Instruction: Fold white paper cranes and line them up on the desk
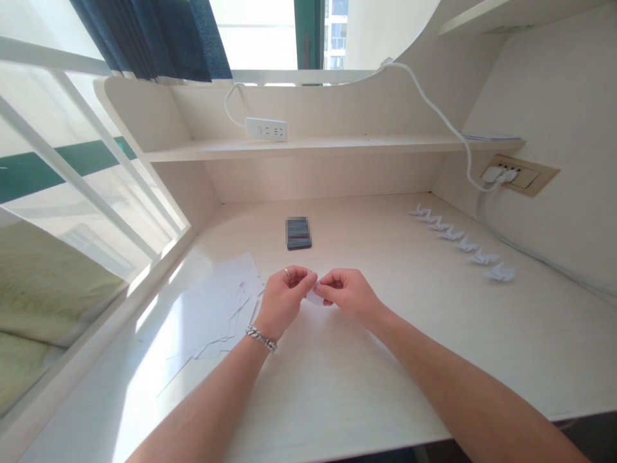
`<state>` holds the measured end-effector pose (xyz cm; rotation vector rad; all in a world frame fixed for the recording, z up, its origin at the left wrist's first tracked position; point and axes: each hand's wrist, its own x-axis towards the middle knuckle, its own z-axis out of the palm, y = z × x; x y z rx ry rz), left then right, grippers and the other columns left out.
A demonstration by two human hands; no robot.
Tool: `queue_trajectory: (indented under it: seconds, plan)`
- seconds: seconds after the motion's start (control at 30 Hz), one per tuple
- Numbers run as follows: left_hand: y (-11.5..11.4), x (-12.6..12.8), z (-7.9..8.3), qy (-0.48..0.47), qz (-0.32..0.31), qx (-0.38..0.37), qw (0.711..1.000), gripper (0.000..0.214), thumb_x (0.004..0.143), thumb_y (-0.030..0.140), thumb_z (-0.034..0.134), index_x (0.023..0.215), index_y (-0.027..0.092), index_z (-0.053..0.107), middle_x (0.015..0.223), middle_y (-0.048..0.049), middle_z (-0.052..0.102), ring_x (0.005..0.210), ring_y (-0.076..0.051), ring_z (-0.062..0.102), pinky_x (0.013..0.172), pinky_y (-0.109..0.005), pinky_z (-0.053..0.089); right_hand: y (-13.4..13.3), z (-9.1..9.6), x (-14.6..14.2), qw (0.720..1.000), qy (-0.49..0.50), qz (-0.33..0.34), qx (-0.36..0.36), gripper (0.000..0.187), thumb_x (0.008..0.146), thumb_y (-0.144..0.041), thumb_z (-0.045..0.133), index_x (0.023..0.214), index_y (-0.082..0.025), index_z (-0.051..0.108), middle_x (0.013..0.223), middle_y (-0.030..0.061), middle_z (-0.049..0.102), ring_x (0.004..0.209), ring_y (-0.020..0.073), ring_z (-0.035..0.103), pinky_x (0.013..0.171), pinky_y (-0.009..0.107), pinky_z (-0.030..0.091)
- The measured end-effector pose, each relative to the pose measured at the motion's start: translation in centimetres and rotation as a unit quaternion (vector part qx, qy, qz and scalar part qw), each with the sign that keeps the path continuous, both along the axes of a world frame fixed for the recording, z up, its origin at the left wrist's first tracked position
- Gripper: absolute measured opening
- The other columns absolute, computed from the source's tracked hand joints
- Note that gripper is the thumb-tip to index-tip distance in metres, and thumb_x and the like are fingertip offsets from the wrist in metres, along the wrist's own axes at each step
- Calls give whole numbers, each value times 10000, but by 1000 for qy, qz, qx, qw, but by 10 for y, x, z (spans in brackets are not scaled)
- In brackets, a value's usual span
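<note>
A small piece of white paper (315,298) is pinched between both hands above the middle of the desk, largely covered by fingers. My left hand (285,297), wearing a ring and a chain bracelet, grips its left side with thumb and forefinger. My right hand (349,290) is closed on its right side, fingers curled. The two thumbs almost meet. How the paper is folded cannot be made out. Beyond the hands lies a dark, blurred rectangular object (298,233). White paper sheets (212,308) with cut edges lie left of my left hand.
Several folded paper cranes (467,244) stand in a slanting row at the right of the desk (366,392). A power strip (266,129) sits on the back shelf (328,148). Its white cable (441,120) runs to a wall socket (523,175). White bars (81,167) border the left side.
</note>
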<state>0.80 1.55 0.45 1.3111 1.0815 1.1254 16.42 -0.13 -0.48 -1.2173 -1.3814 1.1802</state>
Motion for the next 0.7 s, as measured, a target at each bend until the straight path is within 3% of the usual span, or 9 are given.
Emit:
queue_trajectory:
  seconds: [0.5,0.7]
  plan:
    - [-2,0,-3,0,84,41,996,227,663,340,779,687,144,667,632,-14,653,602,-138,583,613,-277,464,-3,1,-7,999,27,29,-15,313,775,-472,681,690,-174,635,622,11,636,585,140,605,595,275,474]
    - [-3,3,0,-7,62,29,998,254,688,363,761,758,137,668,681,-36,685,626,-154,616,624,-290,487,-2,-5,-5,998,31,47,-32,383,737,-535,714,684,-161,646,665,41,678,595,152,629,608,294,495]
